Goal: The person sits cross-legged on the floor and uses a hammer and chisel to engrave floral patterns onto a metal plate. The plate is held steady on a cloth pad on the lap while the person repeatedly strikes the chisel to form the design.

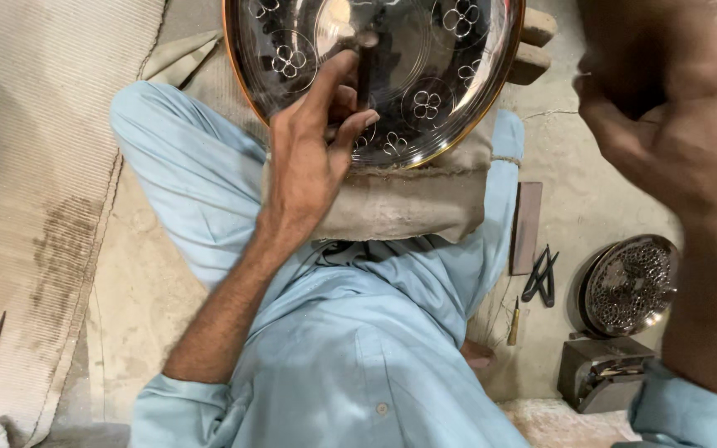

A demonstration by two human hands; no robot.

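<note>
The plate (425,75) rests on a pad (400,203) over the lap; pliers (541,278) and a perforated disc (631,284) lie on the floor (591,191) to its right

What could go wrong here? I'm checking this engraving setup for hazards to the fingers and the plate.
The left hand pinches the dark punch low on its shaft, so a blow from the raised, blurred right hand might land on the fingers. The engraved metal plate only leans on a cloth pad over the lap; it may slide and spoil the flower pattern.

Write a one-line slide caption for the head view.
Left hand holds a punch tool against a flower-engraved metal plate on a padded lap cushion; right hand raised, blurred.
</note>
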